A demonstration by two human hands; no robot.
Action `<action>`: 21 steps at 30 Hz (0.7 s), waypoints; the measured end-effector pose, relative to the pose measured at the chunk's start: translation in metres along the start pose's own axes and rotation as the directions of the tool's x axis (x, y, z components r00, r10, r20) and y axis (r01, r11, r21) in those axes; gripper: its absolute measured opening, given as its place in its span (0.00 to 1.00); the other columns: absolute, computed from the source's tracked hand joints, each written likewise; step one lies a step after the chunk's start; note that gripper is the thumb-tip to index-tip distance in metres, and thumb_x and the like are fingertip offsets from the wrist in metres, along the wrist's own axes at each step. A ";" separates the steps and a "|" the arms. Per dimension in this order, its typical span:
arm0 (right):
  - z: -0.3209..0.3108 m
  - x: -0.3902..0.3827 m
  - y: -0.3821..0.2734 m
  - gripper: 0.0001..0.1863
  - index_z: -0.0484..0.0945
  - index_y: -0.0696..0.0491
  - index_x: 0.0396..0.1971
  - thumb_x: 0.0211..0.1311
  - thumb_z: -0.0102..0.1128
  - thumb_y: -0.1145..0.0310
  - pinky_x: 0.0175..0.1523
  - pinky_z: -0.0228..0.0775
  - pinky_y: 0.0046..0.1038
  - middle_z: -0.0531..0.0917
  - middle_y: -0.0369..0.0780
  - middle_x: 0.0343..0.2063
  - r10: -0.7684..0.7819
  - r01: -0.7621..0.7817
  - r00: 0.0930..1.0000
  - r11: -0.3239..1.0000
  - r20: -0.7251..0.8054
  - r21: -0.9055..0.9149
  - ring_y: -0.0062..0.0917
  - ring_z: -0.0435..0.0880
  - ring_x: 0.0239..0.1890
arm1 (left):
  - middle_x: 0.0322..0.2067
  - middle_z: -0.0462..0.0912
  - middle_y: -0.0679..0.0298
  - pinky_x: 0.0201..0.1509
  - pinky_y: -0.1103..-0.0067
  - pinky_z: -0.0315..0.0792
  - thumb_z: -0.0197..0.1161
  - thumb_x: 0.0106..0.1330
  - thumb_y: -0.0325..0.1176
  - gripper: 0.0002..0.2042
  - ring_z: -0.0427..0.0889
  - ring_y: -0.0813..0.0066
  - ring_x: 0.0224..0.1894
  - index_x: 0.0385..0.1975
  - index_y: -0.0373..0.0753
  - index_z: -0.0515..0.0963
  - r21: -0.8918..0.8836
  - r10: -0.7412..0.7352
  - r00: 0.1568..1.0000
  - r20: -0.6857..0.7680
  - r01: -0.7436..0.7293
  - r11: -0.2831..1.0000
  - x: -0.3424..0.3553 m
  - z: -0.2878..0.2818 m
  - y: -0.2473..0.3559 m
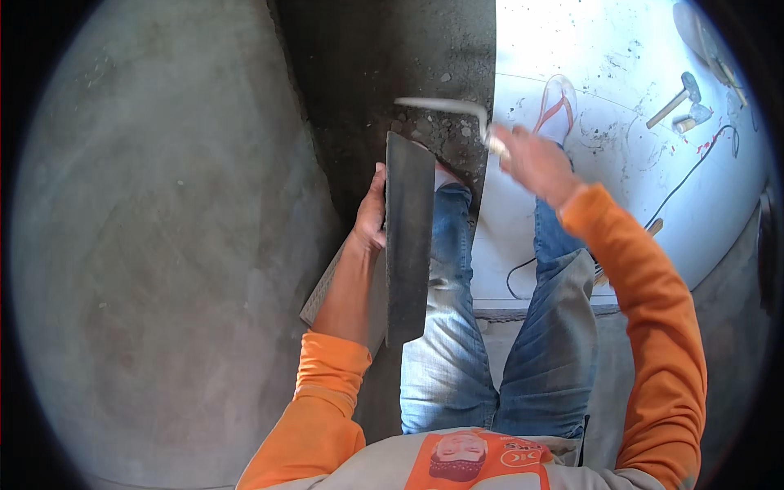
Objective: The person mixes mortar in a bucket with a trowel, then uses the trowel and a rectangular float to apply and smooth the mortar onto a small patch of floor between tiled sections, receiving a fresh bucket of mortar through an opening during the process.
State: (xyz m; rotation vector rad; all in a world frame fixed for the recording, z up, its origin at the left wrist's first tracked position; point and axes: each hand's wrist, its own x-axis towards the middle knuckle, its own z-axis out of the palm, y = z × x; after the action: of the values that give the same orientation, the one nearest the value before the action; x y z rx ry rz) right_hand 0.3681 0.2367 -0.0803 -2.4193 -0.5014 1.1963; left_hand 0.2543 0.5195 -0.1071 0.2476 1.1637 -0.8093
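My left hand [373, 208] grips a long, dark grey flat slab [408, 241] by its left side; the slab stands steeply tilted above my left leg. Its fingers are mostly hidden behind the slab. In my right hand [535, 163], closed around a short handle, is a trowel [445, 104] with a pale, thin blade seen nearly edge-on. The blade points left, beyond the slab's far end and apart from it. A ribbed grey edge [320, 286] shows beneath my left forearm; whether it belongs to the slab, I cannot tell.
Smooth grey concrete [163, 245] spreads on the left, beside a darker rough strip [384, 49] with crumbs. A white sheet [563, 41] lies right, with debris, a mallet [674, 98], a wooden-handled tool [692, 118] and a dark cord [686, 180]. My right sandalled foot [557, 106] rests there.
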 end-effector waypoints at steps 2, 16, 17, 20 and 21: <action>0.027 -0.038 -0.027 0.30 0.67 0.49 0.55 0.49 0.64 0.67 0.37 0.76 0.38 0.76 0.47 0.34 -0.038 0.038 0.999 0.980 -0.004 0.195 0.41 0.81 0.32 | 0.45 0.80 0.57 0.45 0.73 0.79 0.48 0.69 0.54 0.27 0.81 0.69 0.44 0.53 0.34 0.72 -0.130 -0.019 0.993 0.113 0.033 0.991 0.001 -0.005 -0.002; 0.041 -0.006 -0.027 0.20 0.66 0.54 0.45 0.53 0.60 0.67 0.40 0.73 0.47 0.78 0.53 0.37 0.231 -0.177 0.966 0.921 -0.118 0.347 0.53 0.78 0.38 | 0.41 0.75 0.57 0.43 0.76 0.75 0.54 0.67 0.43 0.22 0.77 0.70 0.40 0.56 0.34 0.68 -0.319 0.183 0.902 0.390 -0.053 0.946 0.017 0.006 -0.009; 0.039 -0.022 -0.042 0.20 0.67 0.53 0.45 0.53 0.60 0.67 0.39 0.73 0.45 0.77 0.51 0.37 0.133 -0.085 0.986 0.922 -0.103 0.378 0.49 0.79 0.36 | 0.41 0.75 0.57 0.42 0.76 0.75 0.54 0.67 0.42 0.22 0.77 0.70 0.39 0.55 0.34 0.68 -0.333 0.193 0.901 0.388 -0.058 0.941 0.017 0.004 -0.004; 0.042 -0.096 -0.074 0.29 0.66 0.50 0.53 0.49 0.64 0.64 0.38 0.75 0.38 0.75 0.45 0.31 -0.258 0.274 0.962 0.904 -0.092 0.329 0.42 0.79 0.31 | 0.39 0.74 0.58 0.41 0.77 0.74 0.54 0.67 0.41 0.21 0.76 0.71 0.38 0.55 0.34 0.68 -0.373 0.209 0.899 0.384 -0.056 0.926 0.018 0.002 0.000; 0.040 -0.121 -0.084 0.25 0.69 0.50 0.51 0.50 0.63 0.64 0.36 0.75 0.37 0.74 0.43 0.30 -0.321 0.324 0.945 0.892 -0.061 0.314 0.38 0.79 0.29 | 0.38 0.74 0.58 0.41 0.77 0.74 0.54 0.67 0.40 0.21 0.75 0.71 0.37 0.55 0.34 0.67 -0.373 0.206 0.902 0.379 -0.055 0.926 0.019 0.001 0.001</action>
State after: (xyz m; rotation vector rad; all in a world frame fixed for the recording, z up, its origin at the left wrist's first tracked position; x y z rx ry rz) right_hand 0.2546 0.2580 0.0194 -1.9714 -0.6249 1.0327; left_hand 0.2587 0.5106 -0.1237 -0.1422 0.8575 -0.4844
